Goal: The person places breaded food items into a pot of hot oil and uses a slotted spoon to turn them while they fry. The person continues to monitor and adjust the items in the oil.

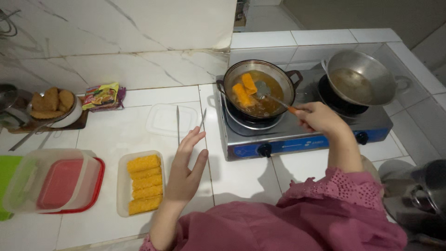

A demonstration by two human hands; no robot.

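Pink sleeves (297, 218) frame the frying step: right hand (320, 118) grips the spatula (274, 95) in the pan (259, 88); left hand (186, 169) hovers, fingers open. Turning the pieces (245, 89) seems next.

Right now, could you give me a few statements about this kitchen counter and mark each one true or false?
1. The right hand holds a spatula over the pan of oil. True.
2. The left hand grips a knife. False: it is open, holding nothing, above the counter.
3. Two orange breaded pieces lie in the pan. True.
4. The tray of uncooked breaded pieces is empty. False: it holds a row of them.
5. The wok sits on the other burner. True.
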